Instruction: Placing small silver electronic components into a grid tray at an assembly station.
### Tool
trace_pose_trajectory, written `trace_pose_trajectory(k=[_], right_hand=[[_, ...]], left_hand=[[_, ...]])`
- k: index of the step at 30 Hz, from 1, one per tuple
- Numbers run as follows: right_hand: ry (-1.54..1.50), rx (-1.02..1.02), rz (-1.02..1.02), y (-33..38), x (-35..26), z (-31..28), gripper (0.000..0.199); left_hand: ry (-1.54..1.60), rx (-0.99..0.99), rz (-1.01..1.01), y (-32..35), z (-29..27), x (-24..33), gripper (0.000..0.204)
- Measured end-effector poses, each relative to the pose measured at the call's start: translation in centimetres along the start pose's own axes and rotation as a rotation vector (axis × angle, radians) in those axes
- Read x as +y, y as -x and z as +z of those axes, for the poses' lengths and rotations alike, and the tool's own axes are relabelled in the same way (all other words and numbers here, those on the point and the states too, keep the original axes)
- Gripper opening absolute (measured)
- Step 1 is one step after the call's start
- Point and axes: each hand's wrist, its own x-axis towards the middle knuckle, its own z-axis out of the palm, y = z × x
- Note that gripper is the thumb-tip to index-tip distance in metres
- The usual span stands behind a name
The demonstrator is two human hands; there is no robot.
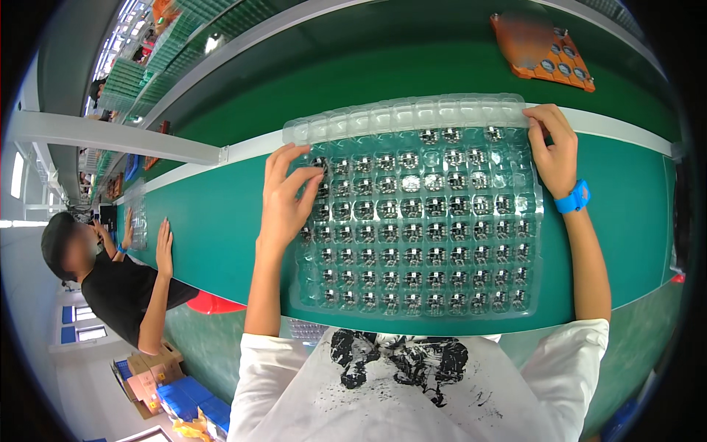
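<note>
A worker's 2 bare hands meet at the upper corners of a broad clear plastic pocketed tray (527, 230), lying at the frame's centre on a teal-green worktop (202, 214) and loaded with rows of small black-and-silver components (437, 233). The left hand (286, 193), at the tray's upper left, bends thumb and fingers close to a dark component; whether it grips that part or only touches it cannot be told. The right hand (554, 151), above a bright blue wristband (573, 197), curls at the upper-right corner, its fingertips at the rim; a firm pinch cannot be confirmed.

The step in hand looks like adjusting the tray or its parts; the next move would seem to call for a light, level touch. Glare blanks several pockets, and fingers cover the upper-left ones. Whether the raised upper strip is a 2nd layer is unclear. The orange panel (577, 68), upper right, is partly blurred.
</note>
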Motion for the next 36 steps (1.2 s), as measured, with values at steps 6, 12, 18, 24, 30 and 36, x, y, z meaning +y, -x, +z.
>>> trace_pose_trajectory(k=[6, 12, 18, 24, 30, 36], right_hand=[[-0.034, 0.008, 0.001, 0.4, 0.8, 0.4, 0.012], [0.000, -0.002, -0.013, 0.4, 0.2, -0.5, 0.011], [0.165, -0.210, -0.258, -0.6, -2.9, -0.2, 0.013], [0.399, -0.403, -0.198, -1.5, -4.1, 0.5, 0.009], [0.445, -0.377, -0.257, -2.4, -6.2, 0.6, 0.007], [0.366, -0.319, -0.304, -1.0, -6.3, 2.3, 0.004]], left_hand=[[-0.034, -0.068, -0.023, 0.3, 0.2, 0.3, 0.013], [0.073, -0.049, -0.136, 1.2, -2.0, 1.5, 0.021], [0.010, -0.205, -0.183, 4.8, -5.4, 2.8, 0.016], [0.021, -0.281, -0.250, 6.7, -5.8, 3.8, 0.022], [-0.039, -0.215, -0.222, 7.6, -5.0, 3.2, 0.020], [-0.051, -0.174, -0.171, 8.0, -4.6, 3.3, 0.013]])
